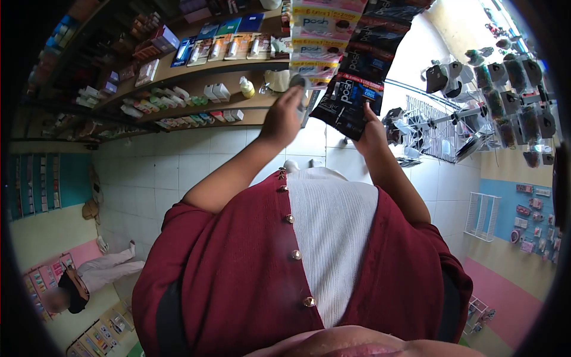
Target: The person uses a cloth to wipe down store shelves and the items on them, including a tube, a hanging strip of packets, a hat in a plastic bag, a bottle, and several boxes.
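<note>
Sachets: hanging strip of black glossy foil "posh" packets [348, 98] under wooden shelf [196, 74] | right hand [372, 134] pinches bottom packet edge | left hand [282, 119] closed on small pale packet [300, 83], probably torn off | light, limp, slick; grip at seam.

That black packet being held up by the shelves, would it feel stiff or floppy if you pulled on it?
Probably floppy: the black packet hangs in a strip of like packets that bends as it drops. Likely light, since the right hand lifts its lower edge with the fingertips alone. Its glossy film may be slippery. The left hand grips a pale packet alongside.
</note>
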Demonstrator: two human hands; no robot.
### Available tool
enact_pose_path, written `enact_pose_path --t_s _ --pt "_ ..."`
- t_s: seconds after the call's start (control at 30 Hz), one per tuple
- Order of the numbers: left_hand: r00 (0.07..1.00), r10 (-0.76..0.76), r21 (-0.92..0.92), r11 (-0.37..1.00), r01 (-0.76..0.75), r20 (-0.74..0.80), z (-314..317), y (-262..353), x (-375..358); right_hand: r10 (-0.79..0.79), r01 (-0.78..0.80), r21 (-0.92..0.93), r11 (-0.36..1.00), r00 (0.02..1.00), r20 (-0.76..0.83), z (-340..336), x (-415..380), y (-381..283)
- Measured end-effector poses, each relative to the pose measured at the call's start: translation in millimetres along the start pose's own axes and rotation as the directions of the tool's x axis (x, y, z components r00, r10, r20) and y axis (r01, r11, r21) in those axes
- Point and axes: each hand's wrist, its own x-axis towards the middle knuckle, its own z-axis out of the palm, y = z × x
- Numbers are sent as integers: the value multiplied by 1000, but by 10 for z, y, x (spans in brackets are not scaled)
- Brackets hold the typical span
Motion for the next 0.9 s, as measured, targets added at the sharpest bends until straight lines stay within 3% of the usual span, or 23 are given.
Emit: enact_pose_path --t_s 0.03,0.07,0.1,0.2,0.3,0.33,0.37,0.4,0.43,0.47,0.5,0.53,0.57,0.6,0.63,0.67,0.73,0.8,0.9 --pt "983 168 -32 985 -171 -75 -10 82 -94 -2 2 -10 1000 1000 -20 -28 52 21" --pt "945 326 17 945 -326 -11 34 100 -199 18 -18 -21 1000 1000 10 -65 102 34" --pt "929 368 -45 929 -367 36 90 125 -270 24 -25 -65 998 1000 -5 -89 129 42" --pt "979 73 -226 974 -28 192 295 -65 -654 31 -27 -81 996 998 51 -285 333 62" --pt "888 -318 -237 883 405 332 381 -417 -1159 -34 35 -213 976 999 8 -517 534 63" --pt "805 -448 -245 792 560 389 391 -589 -1373 -67 63 -227 972 998 -8 -634 642 81" --pt "608 -607 -243 576 780 512 490 -907 -1639 -98 87 -241 967 995 -34 -615 597 97" --pt "507 -719 -258 437 862 476 546 -1166 -1972 -143 115 -332 936 988 -63 -668 620 118" --pt "410 -831 -300 310 902 375 568 -1353 -2318 -194 144 -422 895 978 -80 -741 682 107" --pt "336 -841 -288 227 930 425 520 -1605 -2661 -243 165 -554 816 968 -69 -861 754 123" --pt "266 -871 -202 198 959 413 288 -1512 -2794 -414 343 -695 632 907 71 -981 856 163" --pt "166 -918 -4 176 984 360 148 -1543 -2961 -407 308 -768 562 911 67 -1120 979 159" --pt "103 -932 -1 110 994 346 92 -1646 -3228 -398 260 -835 486 916 53 -1256 1029 158" --pt "84 -940 72 114 991 331 -71 -1587 -3348 -377 192 -846 497 926 -11 -1311 1034 156" --pt "-103 -939 -22 -117 993 328 -316 -1273 -3172 -358 126 -852 508 931 -76 -1341 1040 172" --pt "-78 -939 82 -53 995 334 -303 -1424 -3407 -418 177 -828 532 905 -75 -1408 1056 226" --pt "-49 -940 187 16 982 336 -309 -1620 -3666 -504 220 -930 295 862 43 -1683 1207 288" --pt "150 -929 365 276 889 338 -343 -1676 -3760 -570 225 -972 68 809 147 -1829 1125 416" --pt "234 -884 291 367 883 405 -348 -1803 -3743 -491 164 -984 67 864 111 -2190 936 716"
